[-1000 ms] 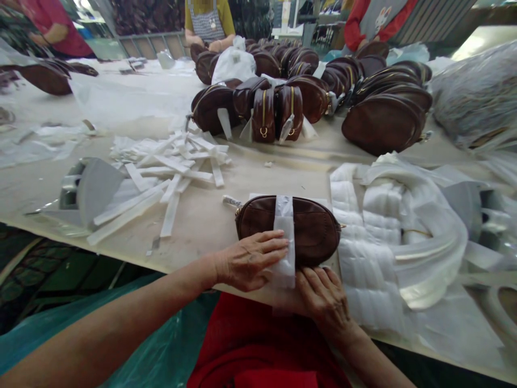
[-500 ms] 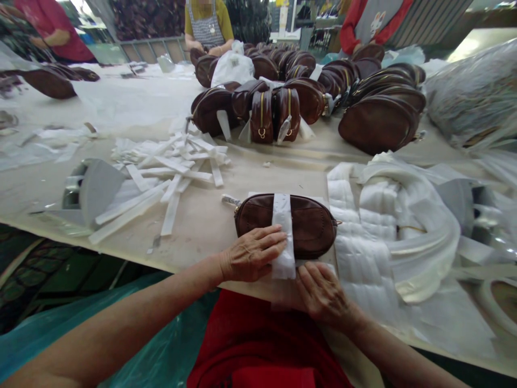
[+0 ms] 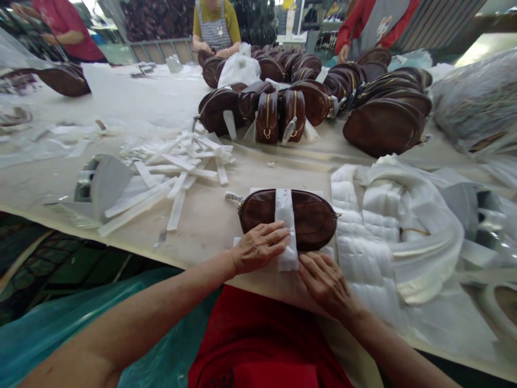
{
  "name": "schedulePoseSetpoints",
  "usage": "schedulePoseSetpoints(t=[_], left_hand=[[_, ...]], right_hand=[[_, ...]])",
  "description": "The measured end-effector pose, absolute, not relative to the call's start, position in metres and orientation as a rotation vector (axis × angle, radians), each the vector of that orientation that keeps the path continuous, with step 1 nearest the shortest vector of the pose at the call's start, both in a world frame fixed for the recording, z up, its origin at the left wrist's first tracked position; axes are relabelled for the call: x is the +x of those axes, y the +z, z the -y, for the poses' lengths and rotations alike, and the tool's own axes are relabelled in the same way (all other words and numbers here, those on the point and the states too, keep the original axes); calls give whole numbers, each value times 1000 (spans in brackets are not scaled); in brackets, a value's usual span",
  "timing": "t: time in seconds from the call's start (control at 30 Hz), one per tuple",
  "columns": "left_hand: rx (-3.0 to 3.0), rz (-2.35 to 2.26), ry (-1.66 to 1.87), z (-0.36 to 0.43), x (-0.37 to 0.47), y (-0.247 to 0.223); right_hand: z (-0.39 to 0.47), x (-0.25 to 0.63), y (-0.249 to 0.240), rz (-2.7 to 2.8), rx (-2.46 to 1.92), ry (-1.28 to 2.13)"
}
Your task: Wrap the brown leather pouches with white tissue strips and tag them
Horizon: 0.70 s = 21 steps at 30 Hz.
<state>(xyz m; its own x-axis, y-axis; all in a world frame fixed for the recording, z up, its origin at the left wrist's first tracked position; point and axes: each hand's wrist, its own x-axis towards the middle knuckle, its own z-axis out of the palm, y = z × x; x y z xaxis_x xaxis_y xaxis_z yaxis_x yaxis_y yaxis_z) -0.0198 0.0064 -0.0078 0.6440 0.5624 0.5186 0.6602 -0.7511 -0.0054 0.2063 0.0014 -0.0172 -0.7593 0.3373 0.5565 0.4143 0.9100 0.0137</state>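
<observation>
A dark brown leather bag (image 3: 315,218) lies flat on the table, with a white wrapping strip (image 3: 285,207) running down across its middle. My left hand (image 3: 262,247) rests flat over the bag's lower edge, its fingers stretched onto the strip. Close to the strip's loose lower end, my right hand (image 3: 325,283) has its fingers bent and pressed together. Whatever those fingertips may pinch is hidden beneath them. At the bag's left end sticks out a wrapped zip pull (image 3: 233,197). White sheet edges show under the bag.
Loose white strips (image 3: 189,167) lie in a pile to the left, beside a grey tape dispenser (image 3: 100,186). White padded wrap (image 3: 359,253) is heaped at right. Several brown bags (image 3: 385,124) stand across the table, with co-workers (image 3: 216,32) behind them.
The view has shifted slightly, moving the scene a little to the right. My left hand stays on the strip; my right fingers are still beside its lower end.
</observation>
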Motion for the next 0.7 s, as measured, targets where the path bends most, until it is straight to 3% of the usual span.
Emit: schedulePoseSetpoints(t=[0.17,0.27,0.43,0.7], left_hand=[[-2641,1016,-814,-4,-19,-12],[-2635,1013,-820,-3,-20,-14],[-2624,975,-845,-3,-21,-16],[-2550,880,-803,1,-12,-15]], right_hand=[[22,215,-18,2457,-762,477],[29,209,-22,2352,-949,631],[28,196,-31,2219,-994,537],[34,199,-12,2339,-556,151]])
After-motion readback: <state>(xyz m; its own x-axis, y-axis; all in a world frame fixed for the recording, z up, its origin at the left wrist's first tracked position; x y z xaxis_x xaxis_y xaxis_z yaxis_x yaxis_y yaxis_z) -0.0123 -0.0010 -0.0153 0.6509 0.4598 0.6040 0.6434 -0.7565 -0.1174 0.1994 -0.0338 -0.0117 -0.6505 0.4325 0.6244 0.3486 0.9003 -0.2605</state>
